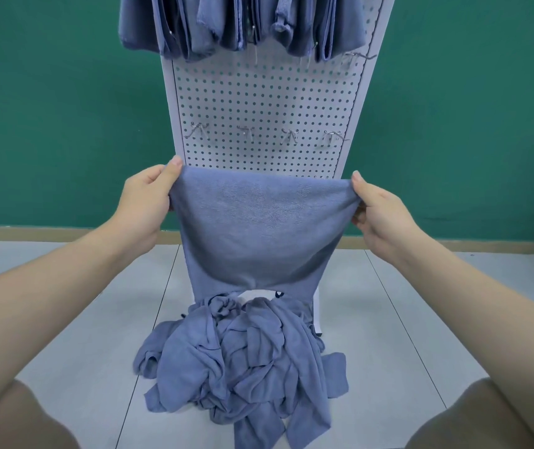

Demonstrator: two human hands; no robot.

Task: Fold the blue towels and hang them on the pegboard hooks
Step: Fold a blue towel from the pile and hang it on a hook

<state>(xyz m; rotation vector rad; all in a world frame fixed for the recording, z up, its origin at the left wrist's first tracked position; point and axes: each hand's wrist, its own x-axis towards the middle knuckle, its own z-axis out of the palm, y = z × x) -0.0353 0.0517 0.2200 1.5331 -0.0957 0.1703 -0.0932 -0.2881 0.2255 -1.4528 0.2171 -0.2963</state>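
**Towel held taut in front of the pegboard**

Head view: I hold one blue towel (260,228) up by its top edge, stretched between my hands. My left hand (147,202) has its grip clamped on the left corner, thumb over the fold and fingers curled behind. My right hand (379,212) pinches the right corner the same way. The towel hangs doubled, its lower edge just above a crumpled pile of blue towels (243,364) on the pale tiled floor (388,319). Behind it stands the white pegboard (265,98), with a row of bare metal hooks (246,132) across its middle. Folded blue towels (239,24) hang along the top row. A green wall (64,108) lies behind.
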